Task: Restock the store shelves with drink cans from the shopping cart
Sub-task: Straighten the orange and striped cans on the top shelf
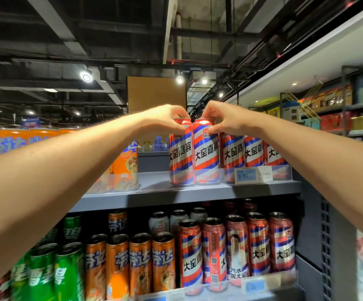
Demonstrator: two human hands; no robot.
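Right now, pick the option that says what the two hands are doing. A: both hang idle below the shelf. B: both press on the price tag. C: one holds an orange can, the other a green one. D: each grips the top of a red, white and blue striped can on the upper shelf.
D: the left hand and right hand each grip the top of a striped can, the left can beside the right can, on the upper shelf.

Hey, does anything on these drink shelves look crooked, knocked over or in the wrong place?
Yes, one thing: on the lower shelf, the third striped can from the left faces backwards, with no brand lettering showing like its neighbours. Otherwise, every can stands upright.
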